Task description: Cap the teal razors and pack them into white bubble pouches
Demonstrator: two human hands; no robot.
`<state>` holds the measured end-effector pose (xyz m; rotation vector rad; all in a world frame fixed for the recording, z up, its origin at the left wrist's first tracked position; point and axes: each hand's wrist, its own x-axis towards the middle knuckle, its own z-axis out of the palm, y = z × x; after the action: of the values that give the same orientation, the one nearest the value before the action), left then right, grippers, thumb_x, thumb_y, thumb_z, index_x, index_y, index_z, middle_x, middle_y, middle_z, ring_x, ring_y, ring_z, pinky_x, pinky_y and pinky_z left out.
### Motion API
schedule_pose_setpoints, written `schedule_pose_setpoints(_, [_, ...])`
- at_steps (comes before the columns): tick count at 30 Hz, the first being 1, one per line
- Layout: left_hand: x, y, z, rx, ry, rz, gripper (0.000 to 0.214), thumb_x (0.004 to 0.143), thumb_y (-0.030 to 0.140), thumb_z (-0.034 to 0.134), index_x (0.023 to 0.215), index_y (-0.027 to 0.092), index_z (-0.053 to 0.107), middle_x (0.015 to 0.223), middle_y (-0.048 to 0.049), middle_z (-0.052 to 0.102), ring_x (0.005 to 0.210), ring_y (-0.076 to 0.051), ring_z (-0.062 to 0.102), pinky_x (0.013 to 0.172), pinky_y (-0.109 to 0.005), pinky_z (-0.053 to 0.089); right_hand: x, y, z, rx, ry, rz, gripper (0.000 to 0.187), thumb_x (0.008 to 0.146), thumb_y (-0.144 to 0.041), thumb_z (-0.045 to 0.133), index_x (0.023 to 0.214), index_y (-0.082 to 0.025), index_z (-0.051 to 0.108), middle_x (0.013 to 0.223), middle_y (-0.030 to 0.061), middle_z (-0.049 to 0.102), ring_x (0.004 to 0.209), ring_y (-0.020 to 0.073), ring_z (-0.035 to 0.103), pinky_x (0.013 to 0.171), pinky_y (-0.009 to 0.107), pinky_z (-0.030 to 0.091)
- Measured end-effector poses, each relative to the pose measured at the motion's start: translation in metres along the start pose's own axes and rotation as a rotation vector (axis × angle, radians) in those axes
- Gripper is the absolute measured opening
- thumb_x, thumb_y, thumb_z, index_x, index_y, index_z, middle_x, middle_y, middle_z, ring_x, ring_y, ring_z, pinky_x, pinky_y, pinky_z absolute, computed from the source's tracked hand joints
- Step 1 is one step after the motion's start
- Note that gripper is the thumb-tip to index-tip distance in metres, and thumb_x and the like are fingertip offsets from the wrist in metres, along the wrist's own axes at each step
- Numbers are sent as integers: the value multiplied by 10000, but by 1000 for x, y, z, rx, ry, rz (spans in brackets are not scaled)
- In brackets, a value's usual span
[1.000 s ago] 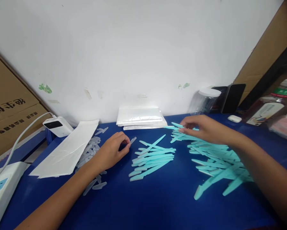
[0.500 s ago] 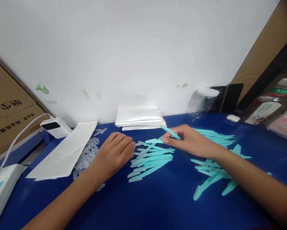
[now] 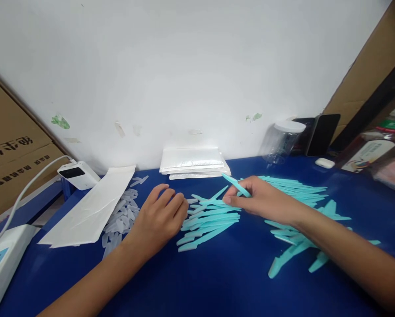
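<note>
Head cam, only view. Vs 1 s ago: your R hand (image 3: 263, 200) has come off the far batch of razors (image 3: 296, 187) by the table's far edge and is now at the middle row of razors (image 3: 213, 218). It's narrow, a teal razor (image 3: 245, 190) lying across the fingers. Thumb + fingertips are pinched at the row's R end; can't tell if a 2nd razor is in there.

Your L hand (image 3: 162, 213) had a clear cap showing in the pinch 1 s ago. Now it's rolled knuckles-up, fingers curled, tips hidden, so can't tell if the cap's still held. Pale piece (image 3: 192, 201) just beside the knuckles, prob a cap.

Meaning, my read: reach for razors is done, both hands are in close over the row, prob cap-to-razor work; fit not confirmable from here.

Rest: middle row lies mid-table, L ends pale, prob capped, too small to be sure. Near batch of razors (image 3: 279, 264) is toward the table's near R corner, partly under your R forearm. Cap pile (image 3: 121, 215) is L of your L hand, next to the white sheets (image 3: 88, 211) along the table's (image 3: 217, 286) L edge. White packet stack (image 3: 193, 160) is at the far edge, near the wall.
</note>
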<state>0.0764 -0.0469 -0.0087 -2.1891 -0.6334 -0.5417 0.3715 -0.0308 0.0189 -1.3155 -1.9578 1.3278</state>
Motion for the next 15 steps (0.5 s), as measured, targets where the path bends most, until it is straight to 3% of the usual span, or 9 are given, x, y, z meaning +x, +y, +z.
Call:
schedule_pose_setpoints(9, [4,5,-3,-81,71,9,91,952,56,712,987,131,750,916,-97,789,846,-246,718,890,-510,655,1,0,7,65,-17,53,453,871,-633,785,762,-208,672,642,-61,387,564,108,253,540,306,218])
schedule_pose_setpoints(15, [1,5,-8,-235,184,74,220,962,28,702,1161,111,748,1030,-134,826,957,-269,775,915,-518,670,0,1,7,161,-83,78,438,841,-634,829,857,-205,743,594,-84,355,517,93,254,501,296,203])
